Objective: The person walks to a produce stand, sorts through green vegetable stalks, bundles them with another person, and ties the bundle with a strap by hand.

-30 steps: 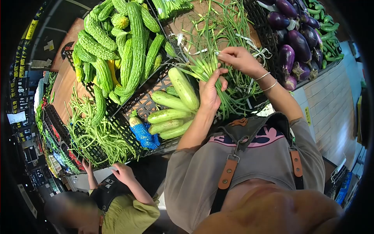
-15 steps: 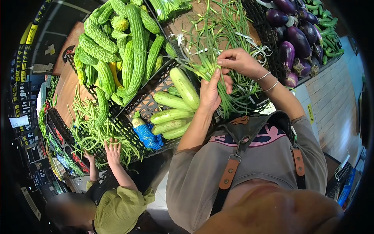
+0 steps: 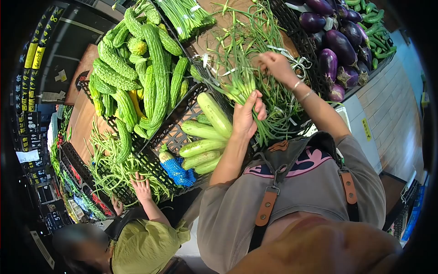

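A bunch of green garlic scapes (image 3: 244,84) is gripped in my left hand (image 3: 248,112), thumb across the stems, their tips fanning toward the upper left. My right hand (image 3: 276,67) is just right of the bunch, over loose scapes (image 3: 269,36) in the crate. Its fingers are bent together, and whether they hold a stem is too small to tell. Left of my left hand lie pale green zucchini (image 3: 214,114) in a black crate. Tied bundles of green stems (image 3: 187,18) lie at the top.
Bitter melons (image 3: 157,77) fill the crate at upper left, with long beans (image 3: 109,164) below. A vegetable in blue netting (image 3: 177,170) sits beside the zucchini. Eggplants (image 3: 340,48) and small cucumbers (image 3: 376,34) are at upper right. Another person's hand (image 3: 142,187) touches the beans at lower left.
My right hand has moved away from the bunch, up and to the right. My left hand keeps its hold. The other person's hands have shifted at the beans, and the view has turned slightly.
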{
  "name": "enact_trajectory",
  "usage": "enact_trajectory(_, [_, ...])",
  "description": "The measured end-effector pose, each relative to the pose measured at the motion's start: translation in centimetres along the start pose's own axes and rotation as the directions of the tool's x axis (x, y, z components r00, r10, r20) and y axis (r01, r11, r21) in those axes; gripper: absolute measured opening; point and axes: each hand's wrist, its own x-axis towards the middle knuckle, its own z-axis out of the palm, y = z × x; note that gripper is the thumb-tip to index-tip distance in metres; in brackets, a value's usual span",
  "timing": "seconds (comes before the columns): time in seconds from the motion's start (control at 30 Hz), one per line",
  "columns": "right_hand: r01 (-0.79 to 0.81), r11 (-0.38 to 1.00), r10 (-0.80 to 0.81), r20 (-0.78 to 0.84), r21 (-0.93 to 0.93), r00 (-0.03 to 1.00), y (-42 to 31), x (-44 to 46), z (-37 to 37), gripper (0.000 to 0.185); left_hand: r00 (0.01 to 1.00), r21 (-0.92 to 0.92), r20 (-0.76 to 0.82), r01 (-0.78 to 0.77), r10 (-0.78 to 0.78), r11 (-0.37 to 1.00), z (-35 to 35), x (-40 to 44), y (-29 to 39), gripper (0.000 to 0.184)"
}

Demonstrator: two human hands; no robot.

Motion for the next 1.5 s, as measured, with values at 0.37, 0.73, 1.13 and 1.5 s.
enact_trajectory(0.37, [0.050, 0.691, -0.188, -0.112, -0.722, 0.976, 5.9, 1.4, -4.2, 0.025, 0.972, -0.186, -0.222, -0.123, 0.080, 0.975, -1.9, 0.7, -1.0, 0.022])
enact_trajectory(0.73, [0.351, 0.860, -0.244, 0.308, -0.369, 0.920, -2.9, -9.2, -3.6, 0.017, 0.962, -0.165, -0.262, -0.121, 0.075, 0.979, -1.9, 1.8, -1.5, 0.025])
enact_trajectory(1.13, [0.616, 0.580, -0.089, 0.711, -0.533, 0.698, 0.0, -14.5, -6.4, 0.020, 0.964, -0.187, -0.259, -0.115, 0.063, 0.976, -3.0, 2.0, -1.3, 0.022])
enact_trajectory(1.5, [0.512, 0.549, 0.183, 0.693, -0.660, 0.697, 3.3, -17.5, -11.6, 0.022, 0.950, -0.207, -0.303, -0.140, 0.073, 0.968, -2.5, 1.8, -1.1, 0.028])
